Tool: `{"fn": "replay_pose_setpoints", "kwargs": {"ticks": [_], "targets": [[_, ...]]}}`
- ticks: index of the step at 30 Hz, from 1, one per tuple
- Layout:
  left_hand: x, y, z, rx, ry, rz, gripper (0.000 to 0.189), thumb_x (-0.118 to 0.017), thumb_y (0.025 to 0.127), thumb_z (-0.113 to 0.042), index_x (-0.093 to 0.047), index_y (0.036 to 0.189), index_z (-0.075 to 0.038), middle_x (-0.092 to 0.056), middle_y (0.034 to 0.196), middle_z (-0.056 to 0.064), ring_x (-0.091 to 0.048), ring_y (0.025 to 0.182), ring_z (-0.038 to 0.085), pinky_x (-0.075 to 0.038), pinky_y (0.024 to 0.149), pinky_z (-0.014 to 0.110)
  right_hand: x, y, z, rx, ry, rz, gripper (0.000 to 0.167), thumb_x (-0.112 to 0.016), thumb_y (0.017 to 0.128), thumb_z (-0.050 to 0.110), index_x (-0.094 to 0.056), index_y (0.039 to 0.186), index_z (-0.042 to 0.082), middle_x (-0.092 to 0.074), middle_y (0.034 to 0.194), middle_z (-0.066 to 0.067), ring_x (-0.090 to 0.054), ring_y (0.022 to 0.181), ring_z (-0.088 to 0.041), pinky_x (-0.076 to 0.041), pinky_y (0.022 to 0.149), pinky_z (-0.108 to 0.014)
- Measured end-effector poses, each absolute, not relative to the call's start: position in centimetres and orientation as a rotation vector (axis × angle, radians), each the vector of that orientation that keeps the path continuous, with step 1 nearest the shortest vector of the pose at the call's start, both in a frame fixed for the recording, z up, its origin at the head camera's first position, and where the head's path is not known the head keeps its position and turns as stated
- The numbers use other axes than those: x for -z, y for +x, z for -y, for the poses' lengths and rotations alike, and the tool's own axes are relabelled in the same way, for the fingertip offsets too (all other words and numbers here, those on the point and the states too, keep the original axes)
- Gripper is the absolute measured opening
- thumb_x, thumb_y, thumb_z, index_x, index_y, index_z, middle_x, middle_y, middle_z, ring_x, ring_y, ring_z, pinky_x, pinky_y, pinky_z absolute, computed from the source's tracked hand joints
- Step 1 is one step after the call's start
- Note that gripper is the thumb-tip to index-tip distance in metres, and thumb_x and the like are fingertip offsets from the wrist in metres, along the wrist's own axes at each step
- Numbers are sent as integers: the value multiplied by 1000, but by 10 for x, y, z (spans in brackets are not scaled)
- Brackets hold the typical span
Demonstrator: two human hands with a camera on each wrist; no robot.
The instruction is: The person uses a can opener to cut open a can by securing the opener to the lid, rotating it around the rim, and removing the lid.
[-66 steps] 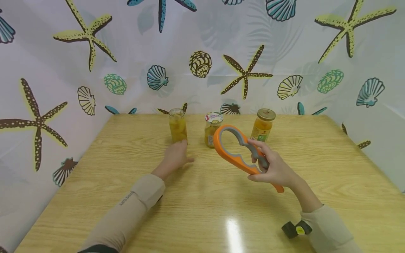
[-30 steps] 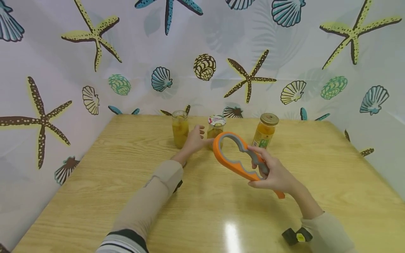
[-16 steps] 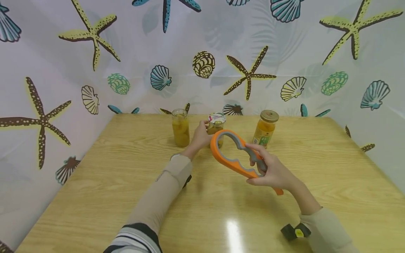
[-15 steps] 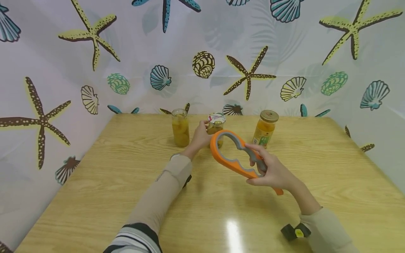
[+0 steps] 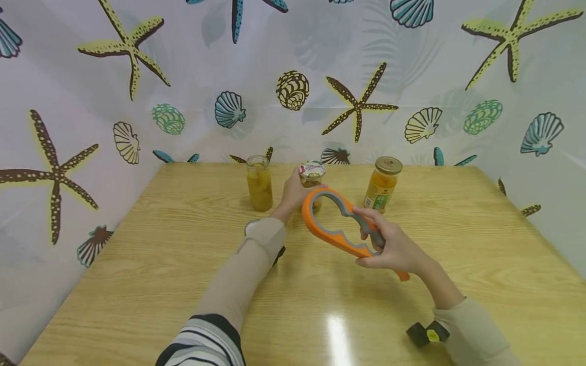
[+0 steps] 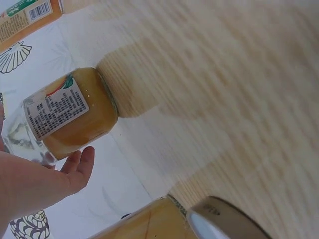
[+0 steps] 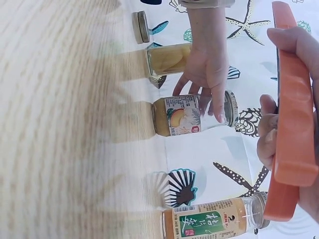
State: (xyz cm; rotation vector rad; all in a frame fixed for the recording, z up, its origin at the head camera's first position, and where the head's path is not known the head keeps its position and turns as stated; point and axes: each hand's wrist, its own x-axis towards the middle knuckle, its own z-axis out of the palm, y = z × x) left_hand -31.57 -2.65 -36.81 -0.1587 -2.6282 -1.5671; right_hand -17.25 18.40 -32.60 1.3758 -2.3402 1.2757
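Observation:
My left hand (image 5: 295, 192) grips the upper part of the middle glass jar (image 5: 313, 171), which has a white patterned lid. In the right wrist view its thumb crosses the front of this jar (image 7: 182, 117) and the fingers go behind. The jar stands upright on the table, holding yellow-orange contents. My right hand (image 5: 397, 249) holds an orange and grey jar opener (image 5: 331, 237) by its handles. The opener's loop is raised in front of the middle jar and hides part of it in the head view.
Left of the middle jar stands a lidless jar (image 5: 259, 188) of yellow fruit. A loose lid (image 7: 142, 26) lies near it, partly behind my left sleeve in the head view. To the right is a jar with a gold lid (image 5: 388, 164). A patterned cloth (image 5: 293, 51) hangs behind the table.
My left hand has moved right, from beside the lidless jar to the middle jar, and its fingers have closed round it. The right hand holds the opener nearly still.

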Motion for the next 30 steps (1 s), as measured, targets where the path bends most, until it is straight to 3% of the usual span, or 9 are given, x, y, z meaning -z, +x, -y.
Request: {"fn": "replay_pose_setpoints", "kwargs": {"ticks": [14,19,30], "targets": [[375,-319,24,1614,-176,2540,58,-75,72,-31,-49,120,-12,-55,116,3,-48,111,19,-40,91,32,329,-173,-185,-1296,1364,2365,78,-74,59,-12,-30,124,-13,-46,78,-8,-26,44,-3,-26,37,-16],[379,-326,26,1598,-192,2523,58,-76,68,-38,-52,114,-13,-58,110,2,-51,105,17,-41,87,30,329,-174,-185,-1292,1377,2352,79,-74,58,-13,-30,124,-12,-46,76,-15,-26,45,-3,-26,37,-16],[364,-309,23,1406,-118,2555,53,-78,68,-30,-57,112,-9,-61,109,6,-54,101,20,-44,83,32,325,-173,-186,-1299,1380,2315,77,-72,57,-13,-31,122,-14,-45,76,-12,-26,45,-4,-25,35,-21]]}}
